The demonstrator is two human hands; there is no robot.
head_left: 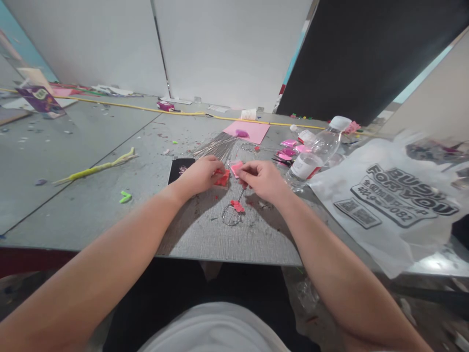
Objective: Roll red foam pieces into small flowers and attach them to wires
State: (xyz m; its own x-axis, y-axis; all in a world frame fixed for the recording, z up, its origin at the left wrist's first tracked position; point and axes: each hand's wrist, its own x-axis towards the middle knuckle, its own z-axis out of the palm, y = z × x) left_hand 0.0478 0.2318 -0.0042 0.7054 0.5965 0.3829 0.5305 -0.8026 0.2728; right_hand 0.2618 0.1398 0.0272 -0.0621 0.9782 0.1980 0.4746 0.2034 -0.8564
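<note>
My left hand [206, 173] has its fingers closed on a small red packet [222, 179] at the middle of the table. Just right of it, my right hand [261, 178] is in a pinch beside a small pink packet [235, 168]; what lies between its fingertips is too small to make out. Below the hands, a round wire frame [231, 215] with a twisted stem lies on the table, and red flower-like pieces [237, 206] sit on its upper edge. A black flat object [178, 168] is partly covered by my left hand.
Thin wires [219, 146] and a pink sheet [249, 131] lie behind the hands. On the right stand a clear bottle [311, 164] and a white plastic bag [388, 195]. A yellow-green twisted strip [97, 169] and green pieces [125, 197] are at the left.
</note>
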